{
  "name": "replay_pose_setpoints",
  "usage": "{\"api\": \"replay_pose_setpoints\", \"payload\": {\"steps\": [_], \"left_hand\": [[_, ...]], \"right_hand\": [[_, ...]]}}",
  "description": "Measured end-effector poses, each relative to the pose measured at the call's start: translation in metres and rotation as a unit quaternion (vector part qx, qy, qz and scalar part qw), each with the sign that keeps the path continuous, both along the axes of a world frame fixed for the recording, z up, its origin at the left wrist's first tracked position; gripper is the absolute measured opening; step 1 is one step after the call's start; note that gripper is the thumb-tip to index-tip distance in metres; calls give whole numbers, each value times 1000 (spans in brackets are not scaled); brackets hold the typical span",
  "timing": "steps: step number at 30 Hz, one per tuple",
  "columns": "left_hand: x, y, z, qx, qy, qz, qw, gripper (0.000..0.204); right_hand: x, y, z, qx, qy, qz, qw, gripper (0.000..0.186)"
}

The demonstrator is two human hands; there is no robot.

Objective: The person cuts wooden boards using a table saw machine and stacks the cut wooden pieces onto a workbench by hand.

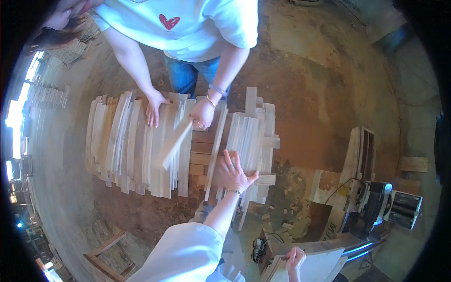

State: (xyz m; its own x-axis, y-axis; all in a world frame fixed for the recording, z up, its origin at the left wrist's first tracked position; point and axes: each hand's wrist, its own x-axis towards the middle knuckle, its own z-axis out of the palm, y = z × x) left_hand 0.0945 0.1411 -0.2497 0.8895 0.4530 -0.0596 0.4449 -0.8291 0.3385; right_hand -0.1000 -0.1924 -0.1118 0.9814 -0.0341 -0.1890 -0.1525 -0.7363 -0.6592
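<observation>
My left grip (238, 179) is lying splayed over planks (243, 136), floor (319, 98) stretching past their right edges; lower right, my right hand (295, 258) is sitting curled, contents unclear.

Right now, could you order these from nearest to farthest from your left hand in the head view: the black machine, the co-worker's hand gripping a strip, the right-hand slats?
From the left hand:
1. Right-hand slats, directly beneath it.
2. Co-worker's hand, gripping a strip, ahead and slightly left.
3. Black machine, far over to the right.
</observation>
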Motion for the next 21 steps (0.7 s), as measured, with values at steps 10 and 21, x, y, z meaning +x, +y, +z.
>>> {"api": "replay_pose_setpoints", "payload": {"steps": [10,21], "left_hand": [[-9,-3,-3,51,15,8,999,117],[-2,5,5,26,8,2,1000,120]], "right_hand": [[-11,-12,-17,-26,-27,10,999,28],[-3,1,-2,-23,-12,-15,1000,32]]}}
